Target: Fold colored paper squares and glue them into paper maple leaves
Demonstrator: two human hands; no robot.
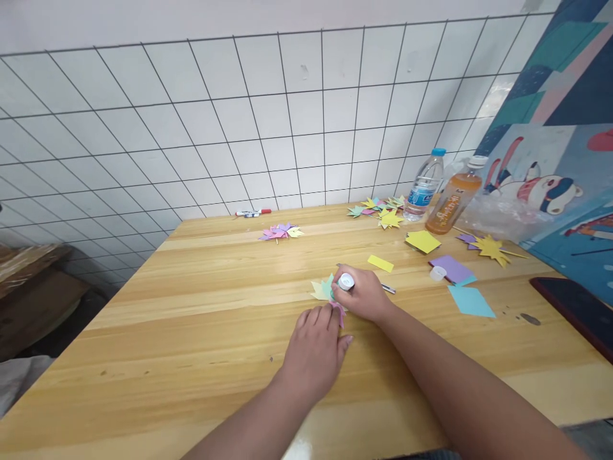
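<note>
My right hand (361, 295) is wrapped round a glue stick (345, 281), its white round end facing up, over joined paper star cutouts. A pale yellow cutout (318, 291) and a mint green cutout (327, 285) show left of the fingers. A pink cutout (340, 314) lies partly hidden beneath my left hand (315, 342), which rests with its fingers stretched out flat on its edge. The glue stick's lower end is covered by my fingers. Just beyond the right wrist lie a pen (389, 289) and a yellow paper strip (380, 263).
At the back stand a water bottle (424, 186) and an orange drink bottle (453, 198). Star cutouts (281, 232) and a red-capped marker (253, 213) lie near the wall. A translucent cap (437, 273), purple paper (453, 268), blue paper (472, 301) and a phone (575, 310) are on the right.
</note>
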